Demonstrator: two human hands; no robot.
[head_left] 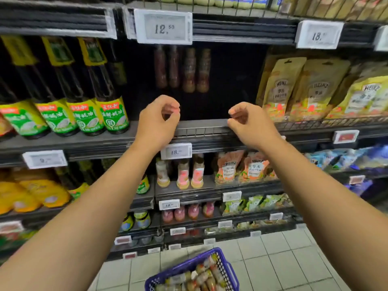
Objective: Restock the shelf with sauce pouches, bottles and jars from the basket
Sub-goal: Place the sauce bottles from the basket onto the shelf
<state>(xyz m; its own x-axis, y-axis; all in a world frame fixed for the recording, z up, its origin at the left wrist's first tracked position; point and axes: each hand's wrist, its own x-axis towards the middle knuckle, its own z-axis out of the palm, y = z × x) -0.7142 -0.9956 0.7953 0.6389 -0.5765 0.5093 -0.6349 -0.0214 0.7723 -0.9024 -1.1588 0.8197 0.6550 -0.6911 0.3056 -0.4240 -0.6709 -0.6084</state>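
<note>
My left hand (157, 120) and my right hand (249, 122) hover side by side just in front of the middle shelf's front rail (201, 129). The fingers of both are loosely curled and hold nothing. Behind them the shelf bay is dark and mostly bare, with several slim sauce bottles (182, 68) standing at the back. A blue basket (227, 267) sits on the tiled floor at the bottom of the view, with several sauce bottles (201, 276) lying in it.
Dark bottles with green labels (84, 106) fill the shelf to the left of the gap and yellow Heinz pouches (304, 89) fill the right. Lower shelves carry small pink-labelled bottles (182, 175) and orange Heinz pouches (241, 166). Price tags hang on the shelf edges.
</note>
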